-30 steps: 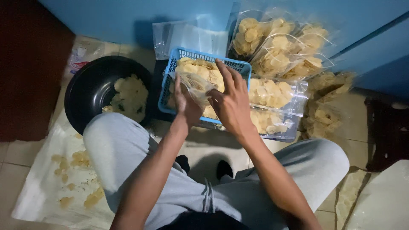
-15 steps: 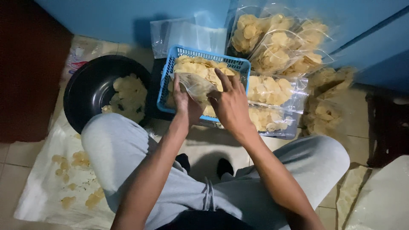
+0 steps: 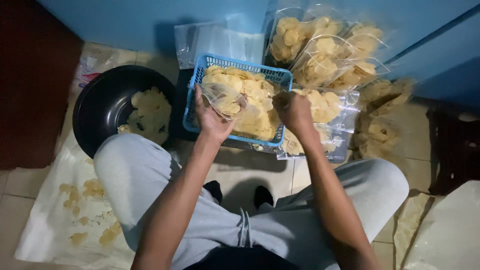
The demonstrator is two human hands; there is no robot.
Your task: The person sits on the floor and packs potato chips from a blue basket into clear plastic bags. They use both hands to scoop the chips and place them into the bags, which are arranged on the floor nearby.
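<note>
Two hands over a blue basket [image 3: 196, 100] of chips

Left hand [image 3: 212, 117] pinches a clear bag [image 3: 225, 97] (partly filled); right hand [image 3: 292, 111] is curled closed above the basket, its contents hidden.

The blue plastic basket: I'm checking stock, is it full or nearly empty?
Full. The blue plastic basket is heaped with pale yellow chips up to its rim.

a home floor used for packing snacks: tiled floor [image 3: 15, 185], blue wall [image 3: 125, 20], filled bags [image 3: 325, 50].
</note>
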